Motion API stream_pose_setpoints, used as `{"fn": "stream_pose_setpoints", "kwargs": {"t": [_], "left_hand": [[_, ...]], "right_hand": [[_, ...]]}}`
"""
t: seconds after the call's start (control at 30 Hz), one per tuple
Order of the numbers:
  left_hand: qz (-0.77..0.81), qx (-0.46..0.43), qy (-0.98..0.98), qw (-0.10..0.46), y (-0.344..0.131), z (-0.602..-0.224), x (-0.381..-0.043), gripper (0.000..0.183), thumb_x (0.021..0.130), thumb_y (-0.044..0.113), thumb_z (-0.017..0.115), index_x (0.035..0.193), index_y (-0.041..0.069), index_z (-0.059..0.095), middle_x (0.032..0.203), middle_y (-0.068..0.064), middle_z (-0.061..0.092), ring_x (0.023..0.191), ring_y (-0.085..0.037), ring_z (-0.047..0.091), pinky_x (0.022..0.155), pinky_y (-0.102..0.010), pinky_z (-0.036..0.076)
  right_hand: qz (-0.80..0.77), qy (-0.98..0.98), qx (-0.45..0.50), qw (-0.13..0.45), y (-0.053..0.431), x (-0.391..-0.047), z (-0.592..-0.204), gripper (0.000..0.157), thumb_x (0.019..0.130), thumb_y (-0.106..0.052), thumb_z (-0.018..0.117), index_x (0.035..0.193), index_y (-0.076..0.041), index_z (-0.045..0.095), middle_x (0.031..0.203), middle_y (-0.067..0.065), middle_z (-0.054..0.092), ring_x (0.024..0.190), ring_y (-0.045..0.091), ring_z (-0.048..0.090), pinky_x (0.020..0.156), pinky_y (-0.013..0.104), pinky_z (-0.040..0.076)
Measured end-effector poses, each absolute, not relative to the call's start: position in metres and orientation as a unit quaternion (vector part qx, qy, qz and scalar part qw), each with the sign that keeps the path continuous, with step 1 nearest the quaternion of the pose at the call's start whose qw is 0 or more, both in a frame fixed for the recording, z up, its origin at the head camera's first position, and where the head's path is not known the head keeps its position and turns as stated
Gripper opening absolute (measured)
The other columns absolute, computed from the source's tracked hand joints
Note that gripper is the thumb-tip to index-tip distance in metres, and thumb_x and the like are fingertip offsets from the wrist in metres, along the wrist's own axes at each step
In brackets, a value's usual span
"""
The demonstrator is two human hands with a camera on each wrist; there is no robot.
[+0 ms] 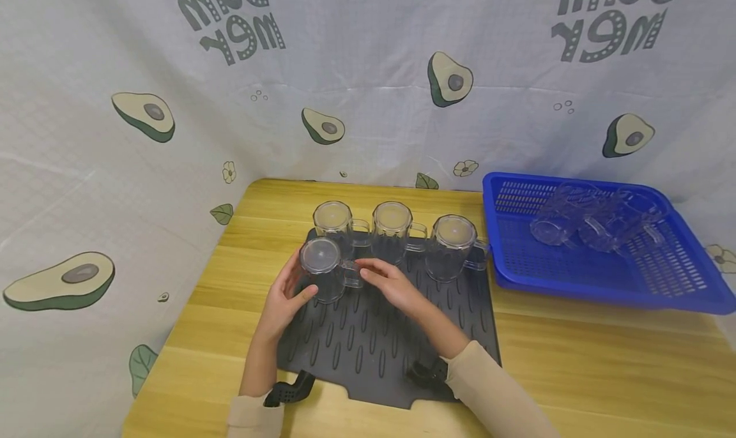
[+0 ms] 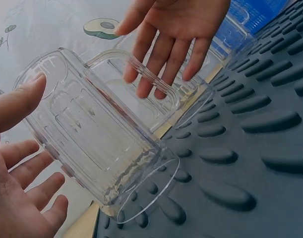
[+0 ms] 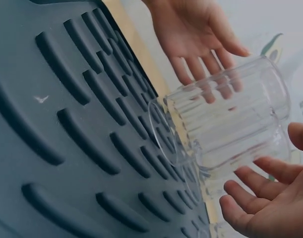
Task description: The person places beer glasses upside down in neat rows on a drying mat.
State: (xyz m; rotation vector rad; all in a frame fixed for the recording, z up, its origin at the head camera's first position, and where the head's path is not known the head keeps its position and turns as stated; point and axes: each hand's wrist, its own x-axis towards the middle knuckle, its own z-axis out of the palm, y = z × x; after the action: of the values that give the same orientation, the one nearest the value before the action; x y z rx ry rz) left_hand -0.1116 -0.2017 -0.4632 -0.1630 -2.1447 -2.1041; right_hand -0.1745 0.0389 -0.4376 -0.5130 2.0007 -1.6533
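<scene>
A clear glass mug (image 1: 323, 267) stands upside down at the front left of the ribbed dark drying mat (image 1: 368, 348), its rim down on the ridges. My left hand (image 1: 287, 295) is at the mug's left side, fingers spread and loosely bent, thumb (image 2: 23, 101) stretched across in front of the glass. On the other side, my right hand (image 1: 391, 285) has its fingertips beside the mug's handle (image 2: 141, 74), fingers relaxed. Behind stand three more upturned mugs in a row: left (image 1: 333, 218), middle (image 1: 392, 230) and right (image 1: 451, 246), handles to the right.
A blue plastic basket (image 1: 500, 259) sits right of the mat, with several glass mugs (image 1: 553, 228) lying in its back part. Under everything is a wooden table (image 1: 575, 361). A white curtain (image 1: 379, 74) printed with avocados borders the back and left.
</scene>
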Motion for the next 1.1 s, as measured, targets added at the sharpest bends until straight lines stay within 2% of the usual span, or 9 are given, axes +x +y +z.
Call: {"fn": "stream_pose_setpoints", "kwargs": {"t": [0.17,0.37,0.63,0.9,1.0,1.1], "left_hand": [[-0.651,-0.025,-0.756,0.062,-0.202,-0.465,-0.105,0.077,0.089,0.001,0.067,0.154,0.002,0.025,0.156,-0.019,0.028,0.144,-0.035,0.023,0.116,-0.054,0.014],[-0.571,0.001,-0.820,0.045,-0.200,-0.473,-0.092,0.084,0.087,0.018,0.074,0.153,0.002,0.026,0.155,-0.020,0.030,0.144,-0.038,0.021,0.113,-0.061,0.016],[-0.489,-0.012,-0.871,0.046,-0.194,-0.484,-0.076,0.092,0.084,0.030,0.078,0.155,0.006,0.024,0.156,-0.016,0.030,0.144,-0.039,0.022,0.111,-0.062,0.021],[-0.408,-0.020,-0.910,0.069,-0.191,-0.497,-0.067,0.085,0.086,0.033,0.073,0.151,-0.003,0.030,0.153,-0.026,0.029,0.139,-0.049,0.023,0.107,-0.069,0.018],[-0.385,-0.026,-0.920,0.068,-0.190,-0.500,-0.066,0.083,0.087,0.035,0.072,0.148,-0.006,0.032,0.152,-0.027,0.029,0.139,-0.048,0.025,0.108,-0.068,0.016],[-0.367,-0.033,-0.927,0.069,-0.188,-0.502,-0.065,0.082,0.088,0.036,0.071,0.147,-0.007,0.034,0.151,-0.028,0.031,0.138,-0.047,0.027,0.109,-0.067,0.016]], "right_hand": [[-0.605,0.740,-0.186,0.228,0.051,-0.169,-0.433,0.046,0.103,-0.020,0.051,0.143,0.002,0.044,0.144,0.019,0.045,0.134,0.037,0.040,0.107,0.055,0.034],[-0.606,0.744,-0.200,0.195,0.067,-0.163,-0.425,0.047,0.102,-0.018,0.053,0.143,0.002,0.044,0.146,0.021,0.043,0.132,0.043,0.041,0.104,0.056,0.038],[-0.600,0.753,-0.209,0.174,0.084,-0.155,-0.415,0.046,0.101,-0.018,0.055,0.143,-0.002,0.046,0.145,0.018,0.044,0.128,0.046,0.044,0.100,0.052,0.043],[-0.599,0.757,-0.234,0.114,0.103,-0.148,-0.404,0.041,0.100,-0.014,0.055,0.139,-0.002,0.050,0.142,0.018,0.048,0.132,0.041,0.041,0.105,0.060,0.034],[-0.603,0.759,-0.228,0.090,0.113,-0.147,-0.402,0.039,0.100,-0.012,0.055,0.138,0.000,0.051,0.141,0.019,0.049,0.129,0.037,0.045,0.104,0.053,0.039],[-0.612,0.757,-0.221,0.061,0.125,-0.147,-0.399,0.037,0.100,-0.008,0.055,0.135,0.004,0.052,0.138,0.022,0.050,0.123,0.029,0.052,0.097,0.037,0.048]]}}
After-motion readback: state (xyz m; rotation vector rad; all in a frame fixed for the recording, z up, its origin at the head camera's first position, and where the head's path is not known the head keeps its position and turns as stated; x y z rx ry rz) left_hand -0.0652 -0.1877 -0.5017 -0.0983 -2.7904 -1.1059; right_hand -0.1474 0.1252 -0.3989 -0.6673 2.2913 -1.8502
